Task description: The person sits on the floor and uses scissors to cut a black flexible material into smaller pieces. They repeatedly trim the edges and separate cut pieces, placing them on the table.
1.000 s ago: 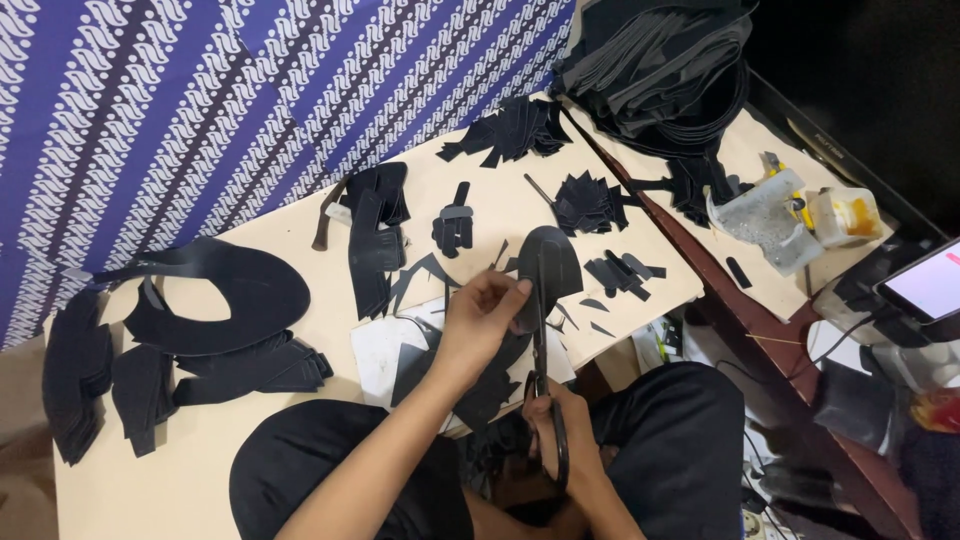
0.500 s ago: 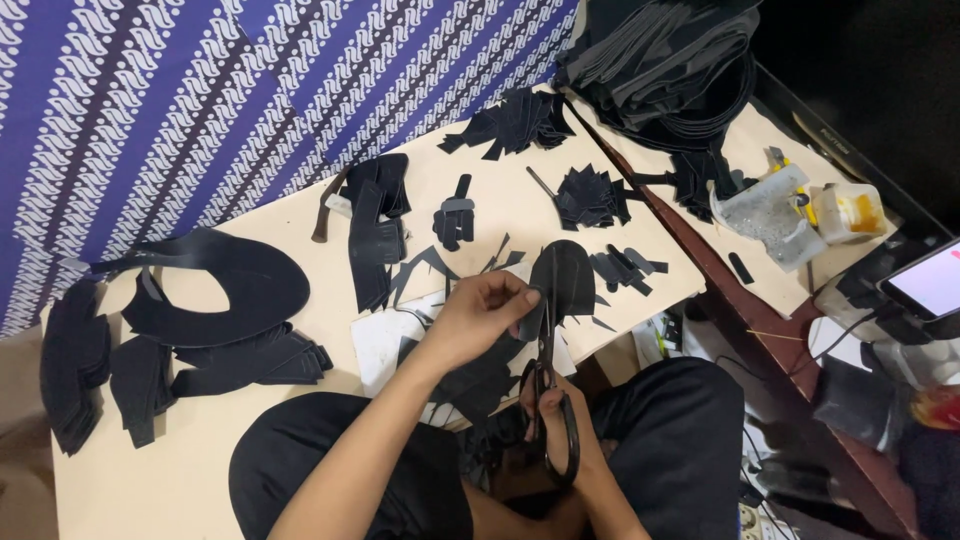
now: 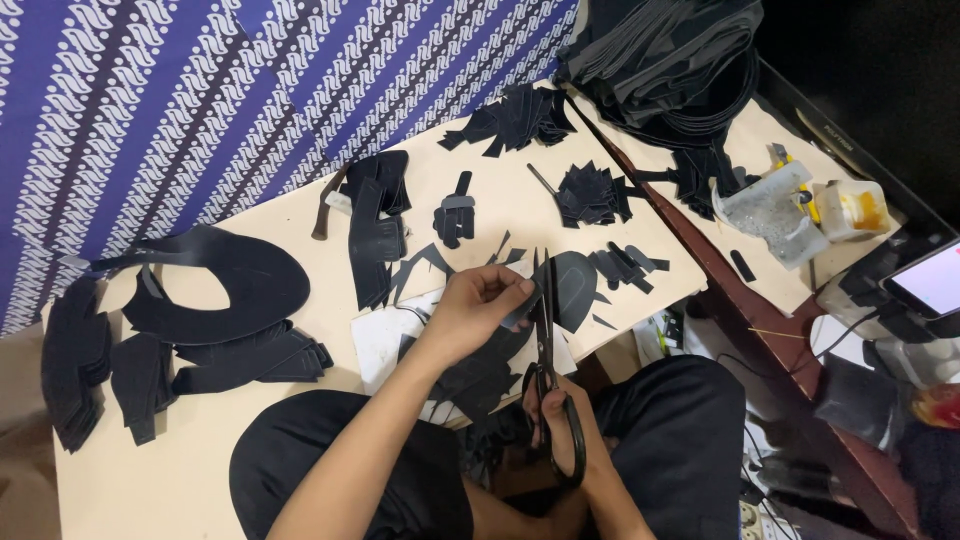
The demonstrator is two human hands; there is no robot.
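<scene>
My left hand pinches a black sheet piece over the front edge of the pale work board. My right hand grips black-handled scissors, blades pointing away from me and lying against that piece right beside my left fingers. More black offcuts lie under the hands on a white sheet.
Large curved black pieces and stacks lie at left. Small cut-piece piles sit at the back of the board. A heap of black material is at top right. A phone, a plastic bag and a small yellow container lie on the right.
The scissors have moved forward along the black piece, and my left hand has shifted its pinch slightly while holding the piece steady.
</scene>
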